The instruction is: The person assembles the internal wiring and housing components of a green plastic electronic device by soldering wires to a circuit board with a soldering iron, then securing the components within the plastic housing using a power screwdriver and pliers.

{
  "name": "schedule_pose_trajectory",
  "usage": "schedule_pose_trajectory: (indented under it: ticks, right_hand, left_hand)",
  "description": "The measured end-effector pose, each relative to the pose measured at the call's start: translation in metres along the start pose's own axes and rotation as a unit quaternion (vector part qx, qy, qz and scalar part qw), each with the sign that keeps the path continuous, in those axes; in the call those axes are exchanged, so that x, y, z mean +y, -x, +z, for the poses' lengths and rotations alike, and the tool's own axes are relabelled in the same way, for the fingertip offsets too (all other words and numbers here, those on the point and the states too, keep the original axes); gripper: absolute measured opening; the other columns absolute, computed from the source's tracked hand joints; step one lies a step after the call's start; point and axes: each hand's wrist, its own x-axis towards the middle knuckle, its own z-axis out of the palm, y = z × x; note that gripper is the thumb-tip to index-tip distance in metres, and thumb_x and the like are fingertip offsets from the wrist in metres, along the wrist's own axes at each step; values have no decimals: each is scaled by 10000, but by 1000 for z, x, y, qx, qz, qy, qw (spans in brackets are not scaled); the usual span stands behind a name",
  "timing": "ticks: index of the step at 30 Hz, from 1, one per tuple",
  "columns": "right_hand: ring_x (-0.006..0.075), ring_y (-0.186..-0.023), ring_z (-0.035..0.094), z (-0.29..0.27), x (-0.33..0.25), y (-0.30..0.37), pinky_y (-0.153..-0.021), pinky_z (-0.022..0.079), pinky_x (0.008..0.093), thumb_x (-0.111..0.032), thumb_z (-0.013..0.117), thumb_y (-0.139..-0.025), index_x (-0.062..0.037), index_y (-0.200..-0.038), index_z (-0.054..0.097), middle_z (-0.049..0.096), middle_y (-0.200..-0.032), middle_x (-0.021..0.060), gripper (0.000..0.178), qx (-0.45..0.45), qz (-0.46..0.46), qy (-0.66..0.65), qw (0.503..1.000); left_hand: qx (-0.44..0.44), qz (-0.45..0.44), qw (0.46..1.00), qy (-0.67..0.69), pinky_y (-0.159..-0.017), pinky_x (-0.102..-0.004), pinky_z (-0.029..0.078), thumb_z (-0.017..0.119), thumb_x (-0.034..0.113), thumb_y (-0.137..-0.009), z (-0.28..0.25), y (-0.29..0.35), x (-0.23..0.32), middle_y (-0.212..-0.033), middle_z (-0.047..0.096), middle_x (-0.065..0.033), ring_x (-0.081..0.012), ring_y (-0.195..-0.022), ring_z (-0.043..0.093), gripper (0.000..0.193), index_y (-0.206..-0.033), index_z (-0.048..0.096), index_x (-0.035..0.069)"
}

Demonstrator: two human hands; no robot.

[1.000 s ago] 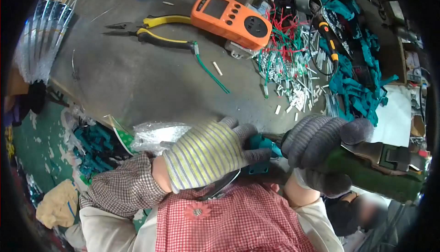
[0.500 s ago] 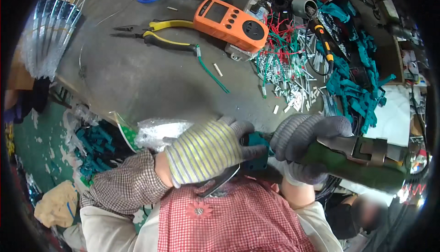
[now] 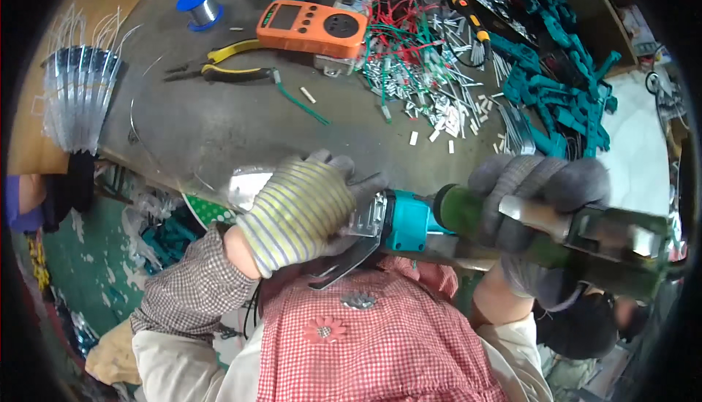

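In a yellow-and-grey striped glove, my left hand [image 3: 303,212] is closed on a teal plastic tool housing [image 3: 408,220]. A clear or metallic guard and a dark curved strip [image 3: 347,264] stick out from it near my fingers. My gloved right hand [image 3: 537,201] grips a dark green handheld power tool [image 3: 621,245], held level, with metal pieces along its top. The round left end of the green tool lies close to the right side of the teal housing. Blur hides whether they touch. Both are over the table's near edge, in front of the red checked apron.
An orange power meter [image 3: 311,27], yellow-handled pliers [image 3: 238,73] and a solder spool [image 3: 199,7] sit on the table. Right of them are piled red and green wires [image 3: 409,51], teal plastic parts [image 3: 563,102] and a soldering iron [image 3: 470,18]. Bundled strips [image 3: 80,98] stand far left.
The green tool and my right hand have moved right, and the teal housing now shows more between my hands. My left hand has shifted slightly left. The whole view has shifted too.
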Motion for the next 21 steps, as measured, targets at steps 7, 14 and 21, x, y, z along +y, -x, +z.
schedule_pose_trajectory:
  ticks: [7,14,21]
  right_hand:
    - [162,-904,561,-25,-17,48,-1255,339,558,-344,799,-973,-31,-1418,580,534,-863,-24,587,349,-62,-299,886]
    - [169,-820,524,-22,33,170,-1176,435,481,-383,763,-1009,-28,-1300,634,499,-837,-16,477,569,-59,-402,715]
    - [194,-788,524,-25,44,170,-1163,480,465,-393,729,-1022,-24,-1214,659,491,-829,3,422,575,-85,-433,689]
  left_hand:
    - [47,-49,997,36,-895,-525,564,885,463,-740,10,11,-1,-1161,669,-190,-412,-1048,651,871,-1499,650,107]
    - [131,-31,991,4,-914,-539,550,927,430,-650,20,17,1,-1156,658,-194,-410,-1034,644,922,-1468,663,94]
    - [126,-43,991,12,-1009,-559,531,940,406,-640,26,16,0,-1194,667,-199,-429,-1073,662,916,-1457,667,91]
